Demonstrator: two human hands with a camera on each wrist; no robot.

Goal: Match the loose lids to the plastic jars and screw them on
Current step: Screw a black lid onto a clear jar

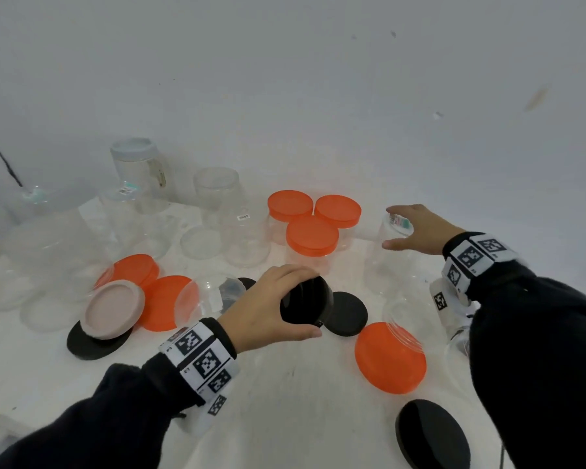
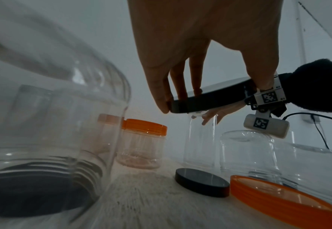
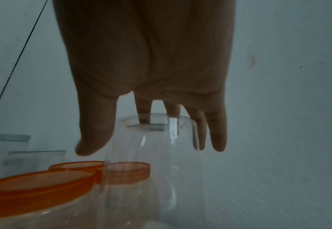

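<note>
My left hand [image 1: 310, 301] grips a black lid [image 1: 301, 308] by its rim, tilted and lifted off the white table [image 1: 285, 401]. In the left wrist view the thumb and fingers [image 2: 197, 86] pinch that black lid [image 2: 200, 105] above the tabletop. My right hand [image 1: 394, 228] is spread over the upturned base of a clear jar [image 1: 386, 265] standing upside down at the right. In the right wrist view the thumb and straight fingers [image 3: 218, 136] straddle the jar [image 3: 155, 162]; I cannot tell whether they touch it.
Three orange-lidded jars [image 1: 312, 236] stand at the back centre. Loose black lids [image 1: 347, 313] [image 1: 432, 434], orange lids [image 1: 389, 358] [image 1: 166, 302] and a pink lid [image 1: 114, 309] lie around. Clear lidless jars [image 1: 58, 238] crowd the left; a white-lidded jar [image 1: 139, 167] stands by the wall.
</note>
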